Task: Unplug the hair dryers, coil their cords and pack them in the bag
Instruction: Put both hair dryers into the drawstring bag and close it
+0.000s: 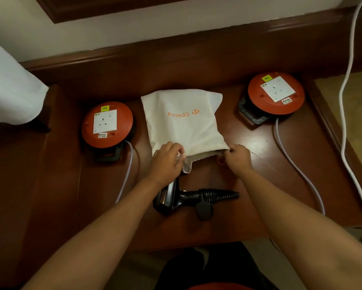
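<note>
Left hand point(169, 157), head view: fingers curled, pinching the near-left edge of the cloth bag point(183, 120) at its mouth. Right hand point(236, 156): likewise closed, gripping the mouth's right corner, so the opening is held spread between the two and faces the person. Hair dryer point(177, 198): black, lying on the wooden table point(270, 164) just nearer the person than the bag mouth, partly under the left wrist; long axis runs left to right, head at left, handle with coiled cord point(220, 195) tapering right, plug point(204, 210) beside it (unplugged, cord wound). Left hand judged nearer the head, right nearer the handle. Two orange cable reels point(106, 124) point(276, 93) flank the bag, sockets vacant. Whether another dryer is already inside the bag cannot be told.
</note>
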{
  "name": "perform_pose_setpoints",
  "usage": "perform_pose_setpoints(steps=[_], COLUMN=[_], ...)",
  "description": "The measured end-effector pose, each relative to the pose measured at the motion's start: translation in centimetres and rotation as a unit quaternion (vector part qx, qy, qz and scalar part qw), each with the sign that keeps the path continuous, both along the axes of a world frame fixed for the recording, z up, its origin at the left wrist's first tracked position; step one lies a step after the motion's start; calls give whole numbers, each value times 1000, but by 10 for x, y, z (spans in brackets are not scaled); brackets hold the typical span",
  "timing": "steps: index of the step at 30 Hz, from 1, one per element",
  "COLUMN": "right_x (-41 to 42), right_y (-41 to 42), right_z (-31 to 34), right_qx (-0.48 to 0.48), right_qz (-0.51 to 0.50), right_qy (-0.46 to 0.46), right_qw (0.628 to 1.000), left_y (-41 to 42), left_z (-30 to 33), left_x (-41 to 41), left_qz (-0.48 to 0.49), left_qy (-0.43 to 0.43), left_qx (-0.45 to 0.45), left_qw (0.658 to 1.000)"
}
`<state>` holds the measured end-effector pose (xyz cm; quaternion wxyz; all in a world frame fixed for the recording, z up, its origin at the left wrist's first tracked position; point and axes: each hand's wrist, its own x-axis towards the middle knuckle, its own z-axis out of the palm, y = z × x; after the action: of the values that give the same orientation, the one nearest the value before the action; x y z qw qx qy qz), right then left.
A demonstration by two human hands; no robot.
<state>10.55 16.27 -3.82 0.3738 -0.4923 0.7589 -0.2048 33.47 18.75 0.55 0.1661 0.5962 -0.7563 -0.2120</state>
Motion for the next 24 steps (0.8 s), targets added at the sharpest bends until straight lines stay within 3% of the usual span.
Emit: perform_pose_setpoints(steps=[3,6,10,15,24], right_x=[-12,-32,-62,-72,-33], right_y=[6,9,18,37,96], right_z=[10,19,29,29,24], right_qx=[-15,-18,-22,-2,27], right_qz=[-20,-37,-48,44,121], right_qy=[26,19,24,78,94], right_qw=[999,999,998,996,988], left_y=[8,9,8,15,60], left_z=[-15,-21,-21,-20,-31], left_x=[7,11,5,10,43], left_qz=[-12,33,50,155,225], left_qy=[-172,-228,-147,7,75], left_qx=[18,80,96,76,101], left_qw=[985,970,983,985,966])
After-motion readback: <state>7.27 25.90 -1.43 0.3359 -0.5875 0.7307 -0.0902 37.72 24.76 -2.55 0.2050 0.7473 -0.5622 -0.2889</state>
